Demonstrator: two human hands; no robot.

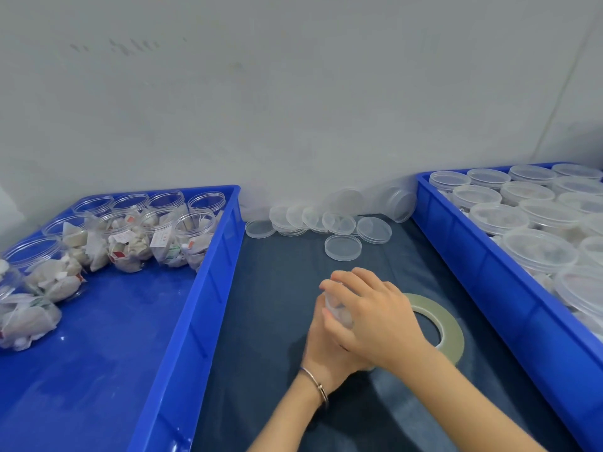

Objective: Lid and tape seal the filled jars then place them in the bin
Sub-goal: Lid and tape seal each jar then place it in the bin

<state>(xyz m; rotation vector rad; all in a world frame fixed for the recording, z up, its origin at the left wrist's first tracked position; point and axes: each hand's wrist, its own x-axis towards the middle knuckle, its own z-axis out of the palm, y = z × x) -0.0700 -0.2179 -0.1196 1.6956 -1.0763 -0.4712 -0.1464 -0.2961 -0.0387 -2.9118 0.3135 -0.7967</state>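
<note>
While both hands are meeting at lower centre of the frame, I am seeing the right hand [372,318] curling its fingers over a clear jar [337,309], the left hand [321,347] cupping it from beneath. Just right of them a tape roll [448,324] is lying on the dark mat [277,305]; loose lids [342,246] are sitting above.
</note>
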